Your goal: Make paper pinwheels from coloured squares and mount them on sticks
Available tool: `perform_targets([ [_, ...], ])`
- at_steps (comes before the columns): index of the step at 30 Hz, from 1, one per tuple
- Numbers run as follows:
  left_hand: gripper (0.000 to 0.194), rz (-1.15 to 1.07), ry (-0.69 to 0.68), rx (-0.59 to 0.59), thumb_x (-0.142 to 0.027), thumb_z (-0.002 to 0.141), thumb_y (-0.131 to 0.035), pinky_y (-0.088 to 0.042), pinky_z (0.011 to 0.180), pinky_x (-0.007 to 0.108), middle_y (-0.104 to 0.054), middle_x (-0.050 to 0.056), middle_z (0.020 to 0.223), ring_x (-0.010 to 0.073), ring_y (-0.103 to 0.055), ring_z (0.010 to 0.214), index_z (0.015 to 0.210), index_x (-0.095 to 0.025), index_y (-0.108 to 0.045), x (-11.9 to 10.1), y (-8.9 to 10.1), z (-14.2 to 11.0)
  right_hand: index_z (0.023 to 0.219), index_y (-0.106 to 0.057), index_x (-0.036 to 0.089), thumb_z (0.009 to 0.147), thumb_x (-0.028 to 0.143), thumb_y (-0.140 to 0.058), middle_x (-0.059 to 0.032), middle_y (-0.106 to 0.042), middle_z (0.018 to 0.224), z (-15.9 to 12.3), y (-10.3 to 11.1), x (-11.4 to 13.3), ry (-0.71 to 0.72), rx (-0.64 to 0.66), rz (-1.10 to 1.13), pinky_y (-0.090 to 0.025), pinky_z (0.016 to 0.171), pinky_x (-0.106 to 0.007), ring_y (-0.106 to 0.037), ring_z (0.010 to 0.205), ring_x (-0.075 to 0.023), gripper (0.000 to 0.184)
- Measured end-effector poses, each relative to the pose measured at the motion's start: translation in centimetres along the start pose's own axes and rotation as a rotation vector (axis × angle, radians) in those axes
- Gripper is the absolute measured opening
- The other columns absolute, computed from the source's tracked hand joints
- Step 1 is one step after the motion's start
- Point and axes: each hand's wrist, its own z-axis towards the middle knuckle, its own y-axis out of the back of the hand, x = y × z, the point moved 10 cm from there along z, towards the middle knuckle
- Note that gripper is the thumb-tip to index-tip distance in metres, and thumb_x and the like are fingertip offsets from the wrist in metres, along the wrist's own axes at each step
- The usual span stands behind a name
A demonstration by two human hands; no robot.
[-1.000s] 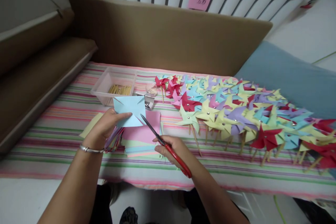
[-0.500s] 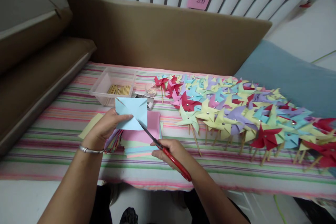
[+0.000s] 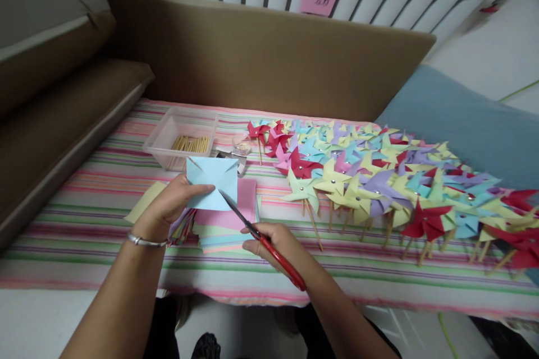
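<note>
My left hand pinches a light blue square of paper by its left side, thumb on top. Slits run inward from the paper's two far corners. In my right hand is a pair of scissors with red handles. Their dark blades reach over the paper's lower right part, tips close to its middle. Below the blue square lies a stack of coloured paper, with a pink sheet on top. Cut, folded-looking coloured papers sit beside it, partly hidden by my left hand.
Many finished paper pinwheels on sticks cover the right side of the striped cloth. A clear plastic box of short sticks stands behind the paper, with a small round container beside it. A brown board rises behind.
The blue paper and my left hand have shifted very slightly right and down. The scissors stay almost in place, their tips still by the paper's middle.
</note>
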Motion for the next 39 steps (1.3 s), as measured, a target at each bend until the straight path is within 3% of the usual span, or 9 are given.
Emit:
perform_targets([
  [5, 0.035, 0.011, 0.025, 0.008, -0.026, 0.059, -0.080, -0.051, 0.074, 0.031, -0.072, 0.007, 0.100, 0.0237, -0.065, 0.084, 0.093, -0.020, -0.073, 0.19, -0.06, -0.04, 0.101, -0.070, 0.010, 0.072, 0.042, -0.068, 0.0024, -0.049, 0.060, 0.06, -0.07, -0.08, -0.015, 0.002, -0.003, -0.035, 0.052, -0.022, -0.038, 0.053, -0.0086, 0.044],
  [10, 0.036, 0.006, 0.021, 0.017, -0.027, 0.057, -0.080, -0.052, 0.075, 0.034, -0.072, 0.009, 0.097, 0.0276, -0.065, 0.087, 0.092, -0.019, -0.073, 0.38, -0.02, 0.07, 0.099, -0.070, 0.011, 0.069, 0.041, -0.068, 0.0049, -0.041, 0.057, 0.24, 0.10, -0.23, -0.026, -0.017, -0.009, -0.034, 0.052, -0.023, -0.034, 0.052, -0.0082, 0.042],
  [17, 0.037, -0.001, 0.001, 0.020, -0.027, 0.058, -0.080, -0.052, 0.072, 0.033, -0.072, 0.010, 0.093, 0.0270, -0.064, 0.083, 0.093, -0.018, -0.074, 0.37, -0.12, 0.14, 0.099, -0.070, 0.011, 0.071, 0.043, -0.067, 0.0027, -0.048, 0.060, 0.15, -0.01, -0.22, -0.020, -0.013, -0.005, -0.035, 0.053, -0.023, -0.039, 0.054, -0.0096, 0.043],
  [23, 0.036, -0.019, 0.007, 0.020, -0.025, 0.057, -0.081, -0.050, 0.071, 0.030, -0.072, 0.010, 0.096, 0.0235, -0.064, 0.079, 0.091, -0.018, -0.074, 0.56, -0.16, 0.23, 0.098, -0.069, 0.011, 0.071, 0.043, -0.067, 0.0034, -0.044, 0.060, 0.16, -0.20, -0.37, -0.019, -0.010, -0.001, -0.035, 0.052, -0.022, -0.037, 0.054, -0.0087, 0.042],
  [39, 0.039, -0.044, 0.013, 0.022, -0.025, 0.057, -0.080, -0.050, 0.074, 0.033, -0.072, 0.009, 0.099, 0.0247, -0.064, 0.081, 0.095, -0.019, -0.073, 0.67, -0.20, 0.23, 0.095, -0.067, 0.011, 0.073, 0.043, -0.066, 0.0045, -0.041, 0.059, 0.30, -0.49, -0.60, -0.043, -0.010, 0.004, -0.033, 0.049, -0.021, -0.035, 0.051, -0.0074, 0.039],
])
